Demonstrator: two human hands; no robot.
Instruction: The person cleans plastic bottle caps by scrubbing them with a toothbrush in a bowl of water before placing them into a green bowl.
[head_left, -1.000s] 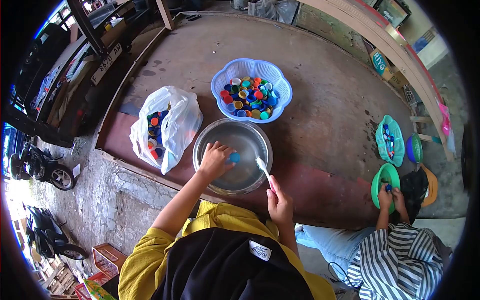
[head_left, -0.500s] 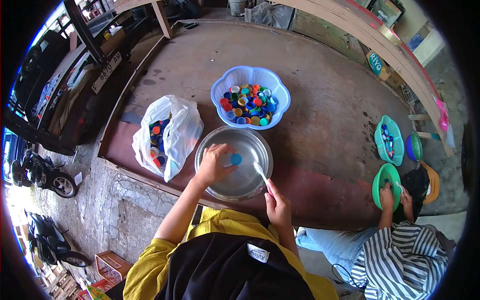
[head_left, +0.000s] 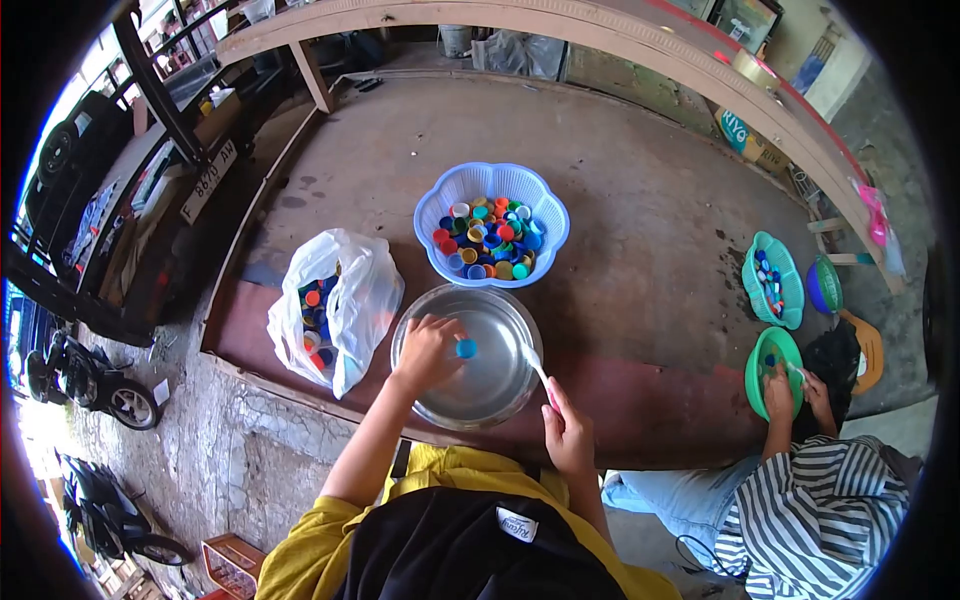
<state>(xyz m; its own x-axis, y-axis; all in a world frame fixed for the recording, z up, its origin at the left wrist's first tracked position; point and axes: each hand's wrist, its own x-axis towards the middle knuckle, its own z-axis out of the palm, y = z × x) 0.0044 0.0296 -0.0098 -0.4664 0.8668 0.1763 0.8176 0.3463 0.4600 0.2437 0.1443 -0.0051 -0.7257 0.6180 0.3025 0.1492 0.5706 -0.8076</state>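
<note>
My left hand (head_left: 430,352) is over the metal basin (head_left: 500,392), its fingers closed on a blue bottle cap (head_left: 466,348). The basin appears to hold clear water. My right hand (head_left: 568,428) grips a toothbrush (head_left: 541,372) with a white head and a pinkish handle; its bristle end is over the basin's right rim, apart from the cap. Behind the basin, a blue scalloped basket (head_left: 432,222) holds many bottle caps of mixed colours. Left of the basin, a white plastic bag (head_left: 366,300) stands with its mouth spread, more caps showing inside.
At the right, a person in a striped shirt (head_left: 800,510) works with both hands at a green bowl (head_left: 752,376). Beyond it is a teal basket (head_left: 790,290) with caps. A wooden beam (head_left: 560,22) spans the table's far side. Motorbikes (head_left: 110,395) stand at left.
The toothbrush in my right hand has shifted slightly right, away from the blue cap. My left hand keeps the cap over the basin. The whole view has tilted, so things sit lower.
</note>
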